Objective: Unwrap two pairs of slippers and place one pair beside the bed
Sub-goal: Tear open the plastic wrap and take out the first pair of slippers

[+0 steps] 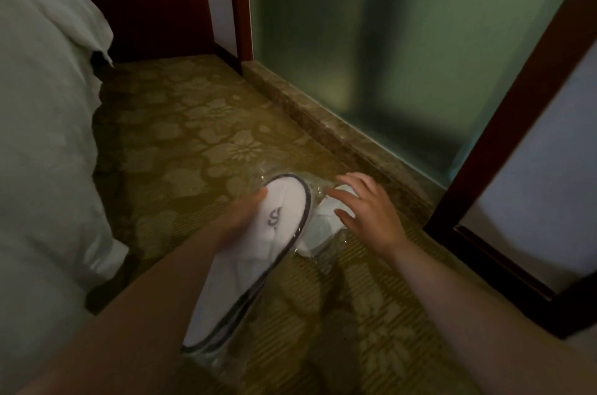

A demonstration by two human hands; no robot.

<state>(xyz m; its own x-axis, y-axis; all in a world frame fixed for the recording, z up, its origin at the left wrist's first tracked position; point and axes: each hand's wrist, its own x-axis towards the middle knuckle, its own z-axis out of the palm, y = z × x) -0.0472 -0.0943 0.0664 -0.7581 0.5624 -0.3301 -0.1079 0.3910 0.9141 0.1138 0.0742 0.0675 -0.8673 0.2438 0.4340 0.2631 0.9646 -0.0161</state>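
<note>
The slippers [248, 265] are white with a thin dark trim round the sole edge and a small grey logo on the toe cover; they lie flat together as one pair, toe pointing up and away, heel toward the camera. Clear wrap [210, 359] still clings around the heel end and shows again as shiny crinkles past the toe, so the pair sits at least partly inside its bag. The left hand [240, 220] grips the toe end, thumb on top near the logo and fingers hidden underneath, holding the pair above the carpet [181, 136]. Just to the right, touching the first pair's edge, is a second wrapped bundle [319, 226], white inside glossy plastic; its contents are too blurred to make out clearly. The right hand [368, 210] is spread over that bundle with fingers loosely curled and fingertips on the plastic; whether it truly grasps it cannot be told. The bed [42, 136], covered in pale linen, fills the left side, close to the slippers.
</note>
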